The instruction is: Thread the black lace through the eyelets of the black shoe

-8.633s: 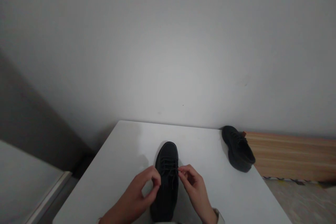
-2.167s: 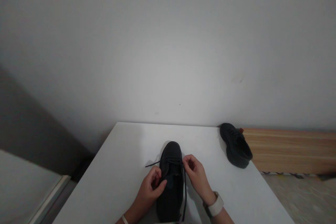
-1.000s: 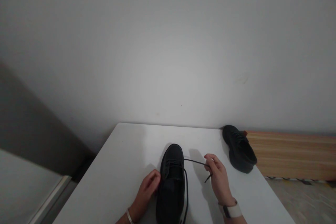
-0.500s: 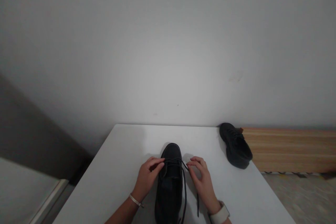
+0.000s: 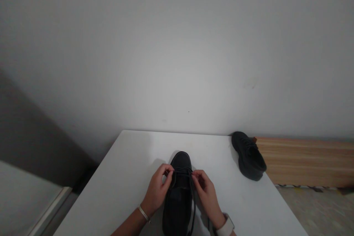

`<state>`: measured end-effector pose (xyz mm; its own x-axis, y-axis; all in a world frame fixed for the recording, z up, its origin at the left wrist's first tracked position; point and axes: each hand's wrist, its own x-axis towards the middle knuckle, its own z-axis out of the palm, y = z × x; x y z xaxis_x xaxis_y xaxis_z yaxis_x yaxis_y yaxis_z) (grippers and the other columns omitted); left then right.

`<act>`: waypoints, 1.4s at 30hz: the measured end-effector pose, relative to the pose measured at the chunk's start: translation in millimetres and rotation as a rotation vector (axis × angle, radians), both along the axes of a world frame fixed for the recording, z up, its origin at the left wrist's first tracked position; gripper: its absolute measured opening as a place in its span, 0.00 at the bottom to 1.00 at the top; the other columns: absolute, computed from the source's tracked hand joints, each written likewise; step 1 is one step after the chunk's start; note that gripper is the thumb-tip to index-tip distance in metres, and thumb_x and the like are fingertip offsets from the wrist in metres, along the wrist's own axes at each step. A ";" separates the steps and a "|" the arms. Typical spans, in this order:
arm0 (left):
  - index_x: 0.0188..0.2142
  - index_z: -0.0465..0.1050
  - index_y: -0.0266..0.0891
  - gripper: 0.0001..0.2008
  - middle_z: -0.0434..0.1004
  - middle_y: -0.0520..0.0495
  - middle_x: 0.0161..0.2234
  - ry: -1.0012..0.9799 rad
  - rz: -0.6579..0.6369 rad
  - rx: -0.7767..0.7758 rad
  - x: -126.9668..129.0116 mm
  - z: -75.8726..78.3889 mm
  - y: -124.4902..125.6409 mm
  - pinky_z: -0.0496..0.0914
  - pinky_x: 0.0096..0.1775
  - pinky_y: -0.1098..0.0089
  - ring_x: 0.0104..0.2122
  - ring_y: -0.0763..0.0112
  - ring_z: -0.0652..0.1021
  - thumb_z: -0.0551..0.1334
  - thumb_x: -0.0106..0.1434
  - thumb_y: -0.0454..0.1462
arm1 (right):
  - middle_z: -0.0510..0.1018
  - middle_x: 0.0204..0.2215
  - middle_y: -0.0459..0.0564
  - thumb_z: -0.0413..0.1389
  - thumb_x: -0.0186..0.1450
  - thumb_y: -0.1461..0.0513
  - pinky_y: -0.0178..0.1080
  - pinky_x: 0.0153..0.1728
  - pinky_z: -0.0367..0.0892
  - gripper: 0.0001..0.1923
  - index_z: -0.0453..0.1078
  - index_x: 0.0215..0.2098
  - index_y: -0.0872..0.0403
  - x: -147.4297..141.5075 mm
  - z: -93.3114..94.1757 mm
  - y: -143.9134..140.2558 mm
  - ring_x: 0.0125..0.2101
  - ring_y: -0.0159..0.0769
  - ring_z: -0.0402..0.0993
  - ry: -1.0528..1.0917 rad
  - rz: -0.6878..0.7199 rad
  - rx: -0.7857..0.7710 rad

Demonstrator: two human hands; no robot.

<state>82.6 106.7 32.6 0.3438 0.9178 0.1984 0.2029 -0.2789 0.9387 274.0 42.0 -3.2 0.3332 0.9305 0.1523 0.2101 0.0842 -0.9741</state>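
A black lace-up shoe (image 5: 179, 195) lies on the white table (image 5: 127, 177), toe pointing away from me. My left hand (image 5: 158, 191) pinches the lace at the shoe's left upper eyelets. My right hand (image 5: 205, 191) pinches the lace on the right side, fingertips close to the left hand's. A loose end of the shoelace (image 5: 193, 206) trails down the right side of the shoe toward me. There is a thin bracelet on my left wrist, and my right wrist has a white watch.
A second black shoe (image 5: 249, 155) sits at the table's far right corner. A wooden slatted panel (image 5: 306, 162) lies beyond the right edge. The white wall stands just behind the table. A pale surface edge (image 5: 47, 210) shows at lower left.
My right hand pulled a lace end out to the right a second ago, then came back to the shoe. Both hands now meet at the upper eyelets, closer together than before.
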 end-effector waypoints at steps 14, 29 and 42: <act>0.43 0.70 0.40 0.09 0.71 0.48 0.35 0.117 -0.077 0.110 -19.8 -3.2 16.5 0.67 0.42 0.64 0.36 0.64 0.72 0.59 0.63 0.34 | 0.79 0.35 0.52 0.56 0.67 0.50 0.40 0.36 0.69 0.15 0.73 0.41 0.53 -1.7 1.7 6.6 0.34 0.41 0.75 0.031 0.069 -0.029; 0.37 0.74 0.39 0.10 0.76 0.45 0.34 0.074 -0.074 -0.070 -24.9 -7.5 21.3 0.68 0.40 0.64 0.35 0.62 0.75 0.59 0.65 0.43 | 0.74 0.47 0.52 0.54 0.69 0.47 0.42 0.46 0.68 0.20 0.69 0.52 0.49 -6.2 16.7 -1.4 0.44 0.42 0.72 0.060 0.164 -0.024; 0.29 0.66 0.40 0.10 0.72 0.51 0.26 -0.137 -0.075 -0.297 -24.7 -5.1 26.0 0.72 0.36 0.67 0.29 0.68 0.75 0.60 0.61 0.44 | 0.64 0.47 0.48 0.56 0.68 0.46 0.41 0.44 0.68 0.31 0.51 0.63 0.41 -14.3 4.9 -4.6 0.43 0.39 0.68 0.186 0.145 -0.052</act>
